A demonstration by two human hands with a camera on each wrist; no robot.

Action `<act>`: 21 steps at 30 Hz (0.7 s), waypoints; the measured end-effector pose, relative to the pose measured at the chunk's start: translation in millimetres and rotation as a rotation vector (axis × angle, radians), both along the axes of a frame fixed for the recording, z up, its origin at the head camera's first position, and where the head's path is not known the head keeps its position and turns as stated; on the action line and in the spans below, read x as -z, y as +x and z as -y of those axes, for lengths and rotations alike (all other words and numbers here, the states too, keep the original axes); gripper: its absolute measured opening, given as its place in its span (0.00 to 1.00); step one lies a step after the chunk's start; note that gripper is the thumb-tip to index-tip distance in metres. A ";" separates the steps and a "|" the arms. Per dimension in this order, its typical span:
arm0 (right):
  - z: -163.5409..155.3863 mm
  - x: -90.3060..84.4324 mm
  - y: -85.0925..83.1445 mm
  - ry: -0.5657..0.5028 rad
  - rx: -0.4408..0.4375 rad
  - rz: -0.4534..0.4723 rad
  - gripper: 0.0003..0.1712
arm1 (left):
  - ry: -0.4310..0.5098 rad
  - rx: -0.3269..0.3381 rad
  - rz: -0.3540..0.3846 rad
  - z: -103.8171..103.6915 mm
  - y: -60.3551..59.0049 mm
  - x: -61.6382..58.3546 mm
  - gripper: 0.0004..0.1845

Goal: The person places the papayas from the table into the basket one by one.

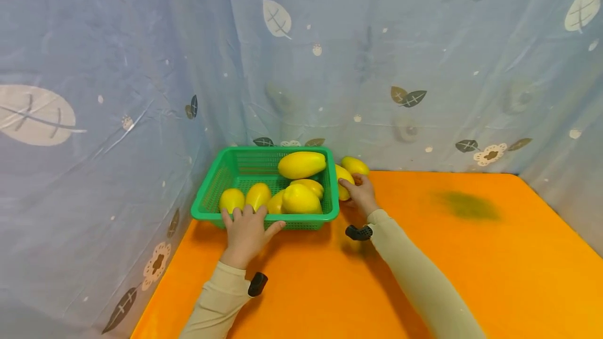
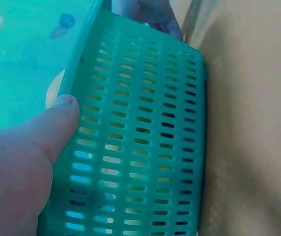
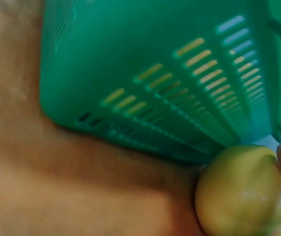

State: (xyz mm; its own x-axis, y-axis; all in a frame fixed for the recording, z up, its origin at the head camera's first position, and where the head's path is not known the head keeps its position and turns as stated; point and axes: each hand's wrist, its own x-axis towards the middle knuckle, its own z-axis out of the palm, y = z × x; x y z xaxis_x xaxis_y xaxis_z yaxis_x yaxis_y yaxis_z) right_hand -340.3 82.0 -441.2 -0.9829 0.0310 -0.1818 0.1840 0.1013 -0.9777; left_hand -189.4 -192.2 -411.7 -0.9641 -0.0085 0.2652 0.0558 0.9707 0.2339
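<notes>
A green plastic basket point(image 1: 256, 217) with slotted walls stands on the table, holding several yellow mangoes point(image 1: 301, 165). My left hand point(image 1: 245, 235) grips its near rim, fingers over the edge toward the mangoes inside. In the left wrist view the thumb point(image 2: 56, 123) lies along the outer side of the rim. Just outside the basket's right wall, my right hand point(image 1: 361, 195) holds a yellow mango point(image 1: 345, 182) between thumb and fingers. The right wrist view shows that mango low beside the slotted wall, with the fingertips at its right side. Another mango point(image 1: 354, 165) lies just behind the hand.
An orange cloth point(image 1: 424, 276) covers the table, with a dark greenish patch point(image 1: 466, 205) on the right. Pale blue curtains point(image 1: 358, 67) with leaf and flower prints hang close behind the basket and along the left side.
</notes>
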 end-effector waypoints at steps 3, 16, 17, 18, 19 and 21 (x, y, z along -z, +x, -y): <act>-2.3 2.6 1.4 -0.040 0.039 -0.007 0.43 | 0.011 0.008 0.005 -5.6 0.1 0.5 0.31; -27.5 -20.0 12.4 0.001 0.057 -0.022 0.41 | 0.021 0.020 -0.001 -2.8 -0.7 -2.1 0.31; -31.3 -25.0 12.7 0.011 0.054 -0.028 0.42 | 0.023 0.020 0.004 -1.7 -0.5 -2.5 0.31; -34.7 -30.8 13.3 0.017 0.057 -0.033 0.42 | 0.025 0.020 0.011 -0.7 -0.4 -2.5 0.31; -38.5 -37.5 13.8 0.015 0.053 -0.034 0.42 | 0.028 0.020 0.017 0.2 0.0 -2.6 0.31; -45.7 -52.5 14.4 0.004 0.054 -0.043 0.42 | 0.031 0.022 0.027 1.5 0.6 -1.7 0.31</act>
State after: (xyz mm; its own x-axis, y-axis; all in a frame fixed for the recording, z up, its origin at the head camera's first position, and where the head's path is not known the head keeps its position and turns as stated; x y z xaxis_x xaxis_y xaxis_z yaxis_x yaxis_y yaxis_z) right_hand -325.9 127.7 -388.6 -0.9866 0.0844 -0.1395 0.1474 0.0962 -0.9844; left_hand -188.8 -193.7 -410.0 -0.9710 0.0047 0.2390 0.0699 0.9616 0.2654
